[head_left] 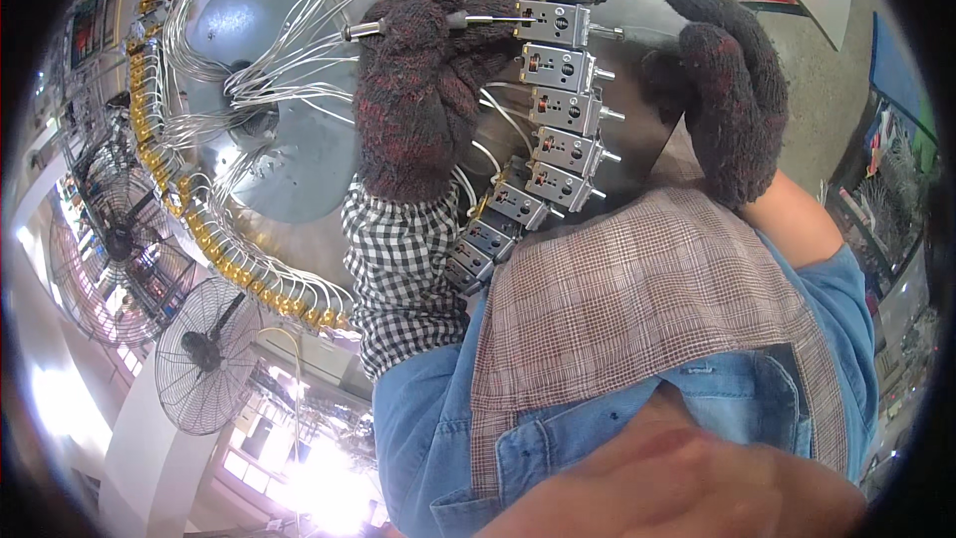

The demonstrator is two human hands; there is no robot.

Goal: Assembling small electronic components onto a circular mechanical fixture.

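Note:
My left hand [413,90], in a dark knit glove with a checked sleeve cover, is closed around a thin metal rod [366,30] that lies sideways toward a curved row of small grey metal blocks [558,110]. The rod's far end touches one block [553,22] near the top of the row. My right hand [732,90], gloved the same way, hovers just right of the row above a shiny metal plate [652,130]. Its thumb stands apart from the curled fingers and nothing shows in it.
White wires [289,60] fan out from a grey round disc [269,139] to a ring of brass fittings [199,229]. Caged fans [204,354] stand at the lower left. A plaid cloth [637,299] covers my chest at the bottom.

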